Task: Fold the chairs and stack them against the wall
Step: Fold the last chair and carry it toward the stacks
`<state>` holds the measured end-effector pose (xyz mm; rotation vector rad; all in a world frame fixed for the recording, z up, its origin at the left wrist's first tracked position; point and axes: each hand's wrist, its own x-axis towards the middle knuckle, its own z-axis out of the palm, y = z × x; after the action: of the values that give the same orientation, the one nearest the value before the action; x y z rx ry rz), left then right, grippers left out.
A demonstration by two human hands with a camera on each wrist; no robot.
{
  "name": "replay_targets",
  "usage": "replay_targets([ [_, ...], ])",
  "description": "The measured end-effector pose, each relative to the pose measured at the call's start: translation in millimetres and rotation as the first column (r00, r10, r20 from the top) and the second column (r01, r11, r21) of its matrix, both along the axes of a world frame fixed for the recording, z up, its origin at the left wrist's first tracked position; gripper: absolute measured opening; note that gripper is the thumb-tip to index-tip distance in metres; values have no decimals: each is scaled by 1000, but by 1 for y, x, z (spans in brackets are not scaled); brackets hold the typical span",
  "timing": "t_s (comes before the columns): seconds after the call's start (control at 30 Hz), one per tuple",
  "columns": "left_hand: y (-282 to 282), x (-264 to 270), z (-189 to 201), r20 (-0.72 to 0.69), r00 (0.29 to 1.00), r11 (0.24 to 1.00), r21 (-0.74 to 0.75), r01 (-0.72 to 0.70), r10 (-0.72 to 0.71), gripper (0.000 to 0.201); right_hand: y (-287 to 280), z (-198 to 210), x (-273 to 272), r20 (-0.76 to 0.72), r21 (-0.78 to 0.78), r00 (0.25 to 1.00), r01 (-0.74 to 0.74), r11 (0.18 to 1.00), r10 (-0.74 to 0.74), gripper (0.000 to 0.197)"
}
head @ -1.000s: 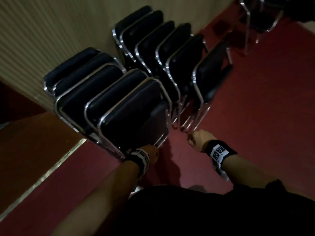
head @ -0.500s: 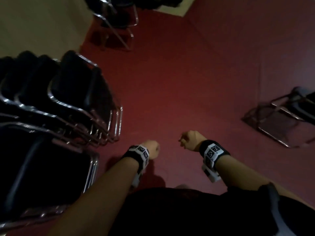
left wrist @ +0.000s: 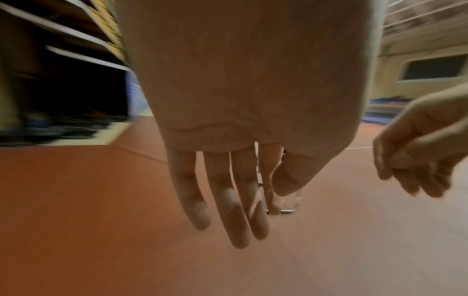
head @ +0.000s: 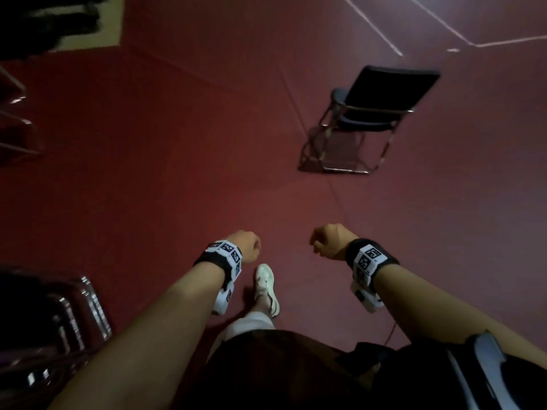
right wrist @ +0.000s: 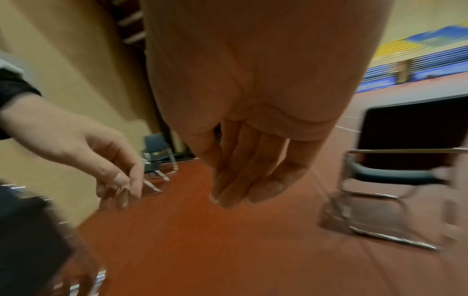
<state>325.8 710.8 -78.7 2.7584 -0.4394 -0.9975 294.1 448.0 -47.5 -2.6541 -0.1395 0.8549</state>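
Note:
An unfolded black chair (head: pixel 373 113) with a chrome frame stands alone on the red floor, ahead and to the right; the same chair (right wrist: pixel 405 170) fills the right of the right wrist view. Folded chairs (head: pixel 59 321) with chrome legs show at the lower left edge. My left hand (head: pixel 250 245) and right hand (head: pixel 324 239) hang in front of me, well short of the chair, holding nothing. In the left wrist view the left fingers (left wrist: pixel 228 200) hang straight and relaxed. The right fingers (right wrist: pixel 243 176) hang loosely curled.
Red floor (head: pixel 177 143) stretches between me and the chair. More chair legs (head: pixel 14 128) sit at the far left edge. Another chair (right wrist: pixel 158 156) stands by the beige wall. My white shoe (head: pixel 266 288) is below my hands. White floor lines (head: pixel 384 34) run at top right.
The view has swung right, away from the stacked folded chairs by the wall, toward the lone unfolded chair. Both hands stay empty in front of me.

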Motion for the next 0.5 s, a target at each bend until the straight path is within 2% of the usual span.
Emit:
replay_targets([
  [0.13, -87, 65, -20, -7, 990, 989, -51, 142, -143, 29, -82, -6, 24, -42, -63, 991, 124, 990, -127, 26],
  [0.3, -184, 174, -45, -7, 977, 973, -93, 212, -214, 29, -181, -16, 93, -100, -106, 951, 283, 953, -294, 24],
  [0.4, -238, 237, -37, 3, 975, 965, -138, 222, -224, 29, -236, -9, 139, -137, -122, 919, 354, 927, -369, 22],
  [0.5, -286, 294, -21, 76, 974, 958, -178, 223, -212, 31, -285, -4, 189, -81, -77, 894, 436, 897, -441, 22],
])
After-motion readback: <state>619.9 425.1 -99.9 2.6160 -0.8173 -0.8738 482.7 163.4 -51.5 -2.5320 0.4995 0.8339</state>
